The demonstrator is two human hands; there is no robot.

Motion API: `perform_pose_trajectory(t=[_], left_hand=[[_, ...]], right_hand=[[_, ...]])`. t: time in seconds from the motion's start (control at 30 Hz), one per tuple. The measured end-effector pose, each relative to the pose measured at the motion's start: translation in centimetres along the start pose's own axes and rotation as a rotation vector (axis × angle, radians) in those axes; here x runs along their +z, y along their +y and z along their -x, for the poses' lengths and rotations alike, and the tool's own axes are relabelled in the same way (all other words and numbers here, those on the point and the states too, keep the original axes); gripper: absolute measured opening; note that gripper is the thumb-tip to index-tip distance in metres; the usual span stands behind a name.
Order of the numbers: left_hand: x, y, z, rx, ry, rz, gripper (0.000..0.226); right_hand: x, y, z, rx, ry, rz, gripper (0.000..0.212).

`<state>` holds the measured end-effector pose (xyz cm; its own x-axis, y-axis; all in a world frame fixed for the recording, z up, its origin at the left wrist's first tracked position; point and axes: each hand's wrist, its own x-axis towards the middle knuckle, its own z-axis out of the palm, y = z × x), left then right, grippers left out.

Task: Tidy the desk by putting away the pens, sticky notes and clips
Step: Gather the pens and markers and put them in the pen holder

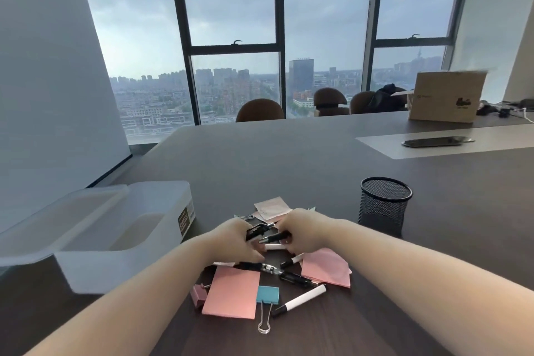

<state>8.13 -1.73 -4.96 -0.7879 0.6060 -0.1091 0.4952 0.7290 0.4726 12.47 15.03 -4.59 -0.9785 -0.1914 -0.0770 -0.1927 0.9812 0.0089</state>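
A heap of stationery lies on the dark desk [289, 165] in front of me. My left hand [231, 237] is shut on a black pen [258, 230]. Close beside it, my right hand [303, 231] is shut on another black pen [274, 238]. Below the hands lie a pink sticky-note pad [232, 292], a looser pink stack [326, 267], a clear-barrelled pen [261, 266], a black pen [297, 279] and a white marker [299, 300]. A blue binder clip [267, 295] and a pink clip [198, 293] rest by the pad. Pale notes [273, 206] lie beyond the hands.
A translucent plastic box [127, 243] stands open at the left, its lid [57, 220] leaning beside it. A black mesh pen cup [384, 205] stands at the right. Further back are a cardboard box [446, 97], a dark tray [436, 141] and chairs [260, 110].
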Motion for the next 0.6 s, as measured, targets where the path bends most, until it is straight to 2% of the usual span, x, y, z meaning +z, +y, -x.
perform_pose_trajectory(t=[0.1, 0.2, 0.27, 0.43, 0.6], left_hand=[[0.3, 0.3, 0.2, 0.008, -0.037, 0.014, 0.027], [0.4, 0.7, 0.2, 0.043, -0.049, 0.026, 0.022], [0.2, 0.9, 0.4, 0.058, -0.049, 0.031, 0.024], [-0.1, 1.1, 1.0, 0.068, -0.165, -0.046, 0.041], [1.3, 1.4, 0.8, 0.057, -0.102, -0.206, 0.023]], right_hand=[[-0.4, 0.0, 0.3, -0.026, -0.001, 0.078, 0.002], [-0.8, 1.0, 0.7, -0.024, 0.064, 0.094, 0.015], [-1.2, 1.7, 1.1, -0.01, 0.111, 0.062, 0.017], [-1.7, 2.2, 2.5, 0.075, 0.151, -0.068, 0.008], [-1.6, 2.3, 3.3, 0.133, 0.12, -0.184, 0.017]])
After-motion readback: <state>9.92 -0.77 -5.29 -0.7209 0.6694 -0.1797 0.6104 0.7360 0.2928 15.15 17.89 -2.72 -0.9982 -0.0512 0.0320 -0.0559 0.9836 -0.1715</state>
